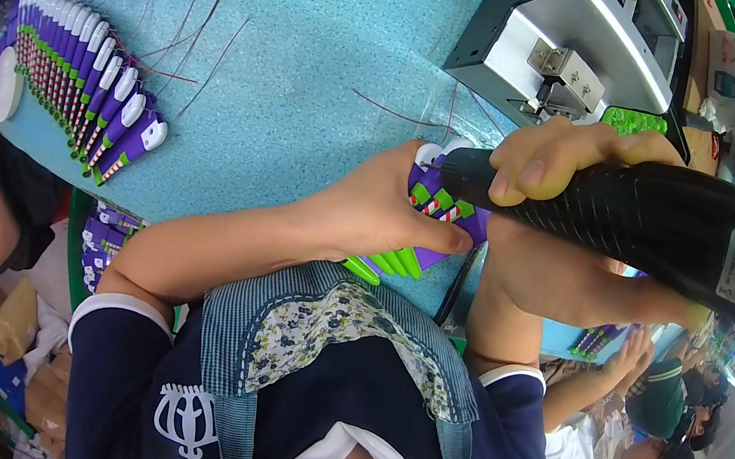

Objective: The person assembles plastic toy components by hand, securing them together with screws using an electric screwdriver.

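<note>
My right hand (555, 223) is wrapped round a black electric screwdriver (626, 211) with a ribbed grip and a pale label at its rear. The tool lies nearly level, its narrow front end over several purple plastic pieces (442, 198). These pieces have white tops, green ends and red-and-white striped parts. My left hand (392, 200) grips them in a bunch on the table, its thumb laid across them. The screwdriver's tip reaches the white tops, but whether it touches a screw is too small to tell.
On the blue table (296, 20) a fanned row of similar pieces (89, 82) lies to the left, near a white disc (7, 84). Thin dark wires trail nearby. A silver-and-black machine (567, 48) stands at the far right, beside a tray of green parts (635, 122). Other people sit on both sides.
</note>
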Demonstrator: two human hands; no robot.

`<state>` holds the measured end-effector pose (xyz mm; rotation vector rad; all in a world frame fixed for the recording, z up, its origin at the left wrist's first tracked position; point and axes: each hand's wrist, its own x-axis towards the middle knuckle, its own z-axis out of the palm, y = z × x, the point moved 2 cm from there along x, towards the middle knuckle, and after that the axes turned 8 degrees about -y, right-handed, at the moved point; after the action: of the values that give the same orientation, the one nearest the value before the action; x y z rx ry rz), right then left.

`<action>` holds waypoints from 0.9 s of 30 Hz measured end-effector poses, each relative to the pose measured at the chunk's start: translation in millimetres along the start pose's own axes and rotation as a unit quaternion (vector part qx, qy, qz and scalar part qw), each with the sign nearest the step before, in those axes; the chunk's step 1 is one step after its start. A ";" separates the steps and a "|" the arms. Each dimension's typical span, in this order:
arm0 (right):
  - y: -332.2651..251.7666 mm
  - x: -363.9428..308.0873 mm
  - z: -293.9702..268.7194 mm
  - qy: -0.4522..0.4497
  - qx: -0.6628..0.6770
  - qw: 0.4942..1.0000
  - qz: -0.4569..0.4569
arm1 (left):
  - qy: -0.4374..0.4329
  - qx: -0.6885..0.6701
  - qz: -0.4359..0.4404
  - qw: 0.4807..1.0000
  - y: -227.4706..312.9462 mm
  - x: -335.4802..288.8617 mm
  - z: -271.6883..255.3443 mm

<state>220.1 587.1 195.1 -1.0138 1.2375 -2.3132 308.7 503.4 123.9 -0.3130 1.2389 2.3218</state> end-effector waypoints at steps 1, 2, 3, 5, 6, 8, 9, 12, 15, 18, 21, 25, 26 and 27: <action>0.3 -0.1 -0.3 -0.001 0.001 1.000 -0.003 | 0.015 0.004 0.007 1.000 -4.5 1.0 -1.1; 0.2 0.0 -0.5 -0.002 0.001 1.000 -0.006 | 0.015 0.003 0.007 1.000 -7.2 1.2 -1.5; -0.2 0.2 -1.4 -0.002 0.001 1.000 -0.006 | 0.013 0.012 -0.003 1.000 -9.7 0.8 -2.0; -0.7 -0.6 -2.4 -0.037 0.010 0.999 -0.014 | 0.009 0.022 -0.015 1.000 -10.5 0.0 -2.4; -2.0 -0.9 -2.2 -0.036 0.009 0.999 -0.015 | 0.007 0.017 -0.006 1.000 -7.4 -1.0 -1.5; -6.2 0.8 -1.5 -0.017 -0.002 1.000 -0.012 | 0.004 0.015 0.004 1.000 0.8 -3.1 0.1; -11.8 3.6 -1.1 -0.017 -0.003 1.000 -0.015 | 0.000 0.009 0.012 1.000 6.5 -5.2 1.2; -54.2 11.5 -8.7 0.011 -0.081 0.993 -0.085 | 0.028 -0.019 0.021 0.999 5.3 -8.9 -0.6; -68.2 5.9 -21.6 0.014 -0.170 0.981 -0.097 | 0.066 -0.090 0.041 0.993 7.5 -12.1 -2.2; -32.3 -7.3 -8.8 0.060 -0.081 0.994 -0.047 | 0.057 -0.035 0.108 0.992 6.6 -8.7 5.5; -29.8 -1.1 -4.7 0.005 -0.067 0.996 -0.063 | 0.074 -0.036 0.050 0.995 8.2 -6.5 2.1; -46.0 37.9 -34.2 0.010 -0.072 0.986 -0.153 | 0.073 -0.077 0.001 0.994 4.8 -13.3 -0.6; -39.7 44.4 -44.4 -0.007 -0.057 0.985 -0.161 | 0.069 -0.075 0.000 0.995 4.1 -12.5 0.1; -32.3 48.3 -54.8 -0.024 -0.043 0.984 -0.169 | 0.057 -0.083 -0.016 0.995 2.9 -11.9 1.4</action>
<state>148.5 609.9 222.3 -1.3971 1.2347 -2.4799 317.4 499.5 131.7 -0.5238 1.0863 2.4132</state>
